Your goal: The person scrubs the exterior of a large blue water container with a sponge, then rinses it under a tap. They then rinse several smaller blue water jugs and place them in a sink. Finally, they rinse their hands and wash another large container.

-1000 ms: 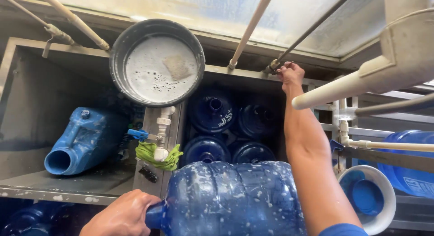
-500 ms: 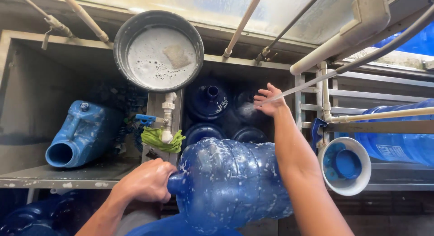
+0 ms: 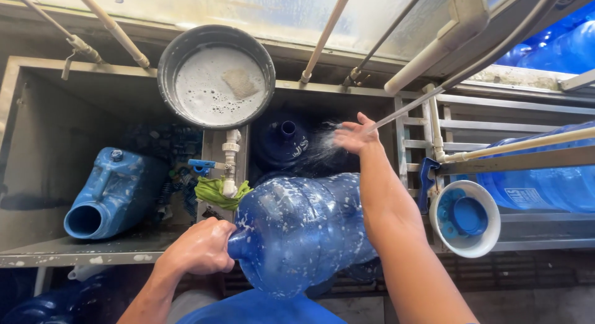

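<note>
Left hand (image 3: 197, 246) with fingers clenched round the neck of a soapy blue water jug (image 3: 304, 234), held on its side above the steel sink (image 3: 37, 144). Right hand (image 3: 353, 135) reaches forward, fingers released and spread under a spray of water (image 3: 319, 144). Round basin (image 3: 215, 76) of suds sits behind; another blue jug (image 3: 108, 190) lies in the left sink.

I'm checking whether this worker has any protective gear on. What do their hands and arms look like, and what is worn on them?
Both arms are bare as far as the picture shows: no sleeves, gloves, watch or rings. The left hand looks wet and carries flecks of white suds. The right hand is wet too, with water spraying around it. The left forearm is slim and bare to the frame edge; the right arm likewise.
</note>
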